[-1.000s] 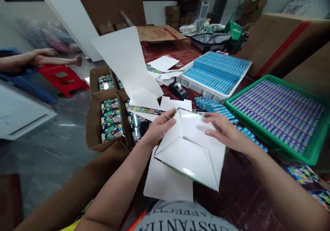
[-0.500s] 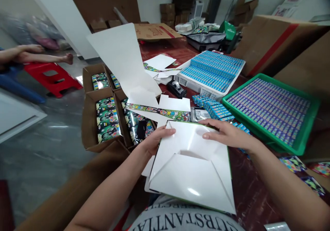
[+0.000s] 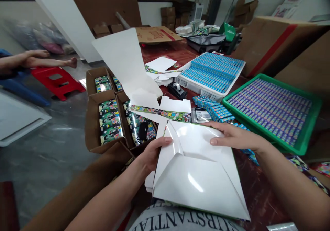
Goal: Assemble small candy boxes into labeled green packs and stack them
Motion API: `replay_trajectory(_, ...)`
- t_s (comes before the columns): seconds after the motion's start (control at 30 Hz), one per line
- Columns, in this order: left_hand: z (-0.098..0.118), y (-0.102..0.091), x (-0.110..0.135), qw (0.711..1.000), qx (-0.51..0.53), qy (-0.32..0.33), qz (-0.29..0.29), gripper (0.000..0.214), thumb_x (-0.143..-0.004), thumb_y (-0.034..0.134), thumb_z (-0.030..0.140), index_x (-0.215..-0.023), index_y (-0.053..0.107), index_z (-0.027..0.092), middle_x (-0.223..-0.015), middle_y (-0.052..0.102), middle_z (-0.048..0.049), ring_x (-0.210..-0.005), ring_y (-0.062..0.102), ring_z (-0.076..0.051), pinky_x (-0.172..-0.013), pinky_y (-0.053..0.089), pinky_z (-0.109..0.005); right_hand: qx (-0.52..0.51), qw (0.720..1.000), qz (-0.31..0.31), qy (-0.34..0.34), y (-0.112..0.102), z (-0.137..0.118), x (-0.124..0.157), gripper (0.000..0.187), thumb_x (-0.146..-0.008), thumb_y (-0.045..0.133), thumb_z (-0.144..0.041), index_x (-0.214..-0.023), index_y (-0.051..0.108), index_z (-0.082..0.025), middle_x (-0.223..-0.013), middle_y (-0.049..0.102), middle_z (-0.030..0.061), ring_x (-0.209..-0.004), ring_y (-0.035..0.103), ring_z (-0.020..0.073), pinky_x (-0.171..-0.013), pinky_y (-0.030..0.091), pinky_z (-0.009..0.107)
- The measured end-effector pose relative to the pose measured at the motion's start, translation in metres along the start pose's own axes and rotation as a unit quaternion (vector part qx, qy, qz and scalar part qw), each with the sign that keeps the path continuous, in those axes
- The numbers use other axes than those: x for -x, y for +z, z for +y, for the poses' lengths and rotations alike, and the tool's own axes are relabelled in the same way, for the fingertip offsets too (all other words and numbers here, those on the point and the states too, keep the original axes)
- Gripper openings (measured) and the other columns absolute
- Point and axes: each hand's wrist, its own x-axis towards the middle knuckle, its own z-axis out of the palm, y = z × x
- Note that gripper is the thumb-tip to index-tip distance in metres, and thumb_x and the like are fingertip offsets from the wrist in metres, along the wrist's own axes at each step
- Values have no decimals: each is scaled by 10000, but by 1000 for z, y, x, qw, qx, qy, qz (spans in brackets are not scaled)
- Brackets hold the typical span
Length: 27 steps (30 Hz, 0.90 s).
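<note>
Close to my body lies a white glossy sheet of folded cardboard [image 3: 196, 176], its flaps bent inward and thin green printed edges showing. My left hand [image 3: 155, 152] grips its left edge, thumb on top and fingers hidden beneath. At the upper right edge, my right hand [image 3: 229, 136] holds the same cardboard, thumb on the white face and fingers over the far edge. Just beyond it are a flat printed box blank [image 3: 175, 105] with a green strip and a tall white curled cardboard sheet [image 3: 123, 59].
Cartons of green printed packs [image 3: 109, 121] stand at left. A tape dispenser [image 3: 177, 90], a white basket of blue boxes [image 3: 213, 73] and loose blue boxes [image 3: 215, 109] lie beyond. A green tray [image 3: 304, 145] of purple packs is at right. Another person's legs [image 3: 38, 61] rest near a red stool [image 3: 58, 81].
The cardboard's left flap has bent further inward and the sheet has shifted slightly right and towards me. My left hand has slid a little down its edge.
</note>
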Motion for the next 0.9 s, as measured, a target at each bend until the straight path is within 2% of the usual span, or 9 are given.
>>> replay_trajectory(0.1, 11, 1, 0, 998, -69, -4, 14, 649, -685, 811, 304, -1277, 648, 95, -1028, 782, -160, -842, 746, -277, -790, 583, -363, 61, 998, 17, -23, 0, -3, 4, 741, -845, 749, -501, -1498, 488, -269, -1444, 614, 63, -1182, 671, 297, -948, 610, 408)
replay_trajectory(0.17, 17, 1, 2, 990, -128, 17, 65, 758, -689, 822, 244, -1395, 561, 161, -1216, 730, -167, -979, 732, -298, -831, 581, -375, 125, 990, 50, -39, 3, -3, 9, 661, -856, 732, -520, -1443, 561, -269, -1429, 631, 62, -1199, 666, 307, -993, 587, 431)
replay_trajectory(0.27, 20, -1, 7, 948, -243, 80, 189, 912, -722, 799, 256, -1536, 388, 248, -1520, 512, -175, -1263, 612, -338, -974, 539, -411, 188, 978, 74, -47, 15, 0, 15, 526, -919, 644, -541, -1384, 620, -297, -1355, 686, 48, -1160, 690, 292, -1017, 570, 451)
replay_trajectory(0.33, 17, -2, 9, 918, -320, 90, 218, 982, -731, 799, 283, -1581, 307, 266, -1583, 428, -168, -1350, 538, -349, -1047, 498, -426, 217, 971, 78, -61, 24, 6, 16, 522, -931, 629, -542, -1394, 610, -302, -1354, 686, 57, -1188, 676, 294, -1049, 547, 472)
replay_trajectory(0.5, 8, -1, 5, 918, -356, 71, 159, 1107, -726, 798, 261, -1615, 142, 332, -1511, 500, -159, -1143, 670, -335, -893, 585, -443, 295, 940, 147, -86, 38, 32, 6, 683, -900, 653, -584, -1484, 515, -257, -1598, 441, 134, -1468, 416, 369, -1179, 374, 588)
replay_trajectory(0.57, 7, -1, 3, 926, -336, 72, 155, 1126, -726, 787, 240, -1615, 106, 359, -1513, 489, -162, -1105, 684, -324, -849, 600, -442, 294, 944, 137, -58, 41, 39, 0, 750, -885, 651, -619, -1502, 485, -227, -1571, 469, 164, -1431, 461, 384, -1157, 398, 584)
replay_trajectory(0.67, 8, -3, 0, 950, -276, 81, 121, 1119, -729, 806, 289, -1619, 131, 355, -1562, 426, -150, -1254, 607, -333, -975, 554, -464, 242, 966, 90, -28, 47, 44, -3, 780, -866, 664, -638, -1501, 466, -230, -1465, 575, 146, -1251, 618, 342, -1028, 525, 485)
replay_trajectory(0.8, 5, 0, -1, 961, -226, 133, 86, 1005, -792, 776, 335, -1612, 194, 358, -1589, 408, -91, -1404, 481, -315, -1137, 435, -438, 214, 969, 116, -35, 54, 39, 4, 788, -809, 733, -631, -1458, 477, -264, -1389, 587, 125, -1198, 603, 323, -975, 529, 453)
replay_trajectory(0.9, -2, 13, 5, 950, -255, 162, 82, 983, -843, 762, 343, -1616, 156, 376, -1592, 415, -89, -1374, 515, -324, -1129, 445, -448, 185, 976, 108, -49, 51, 31, 11, 589, -833, 729, -593, -1292, 562, -265, -1263, 622, 94, -1145, 601, 298, -974, 513, 432)
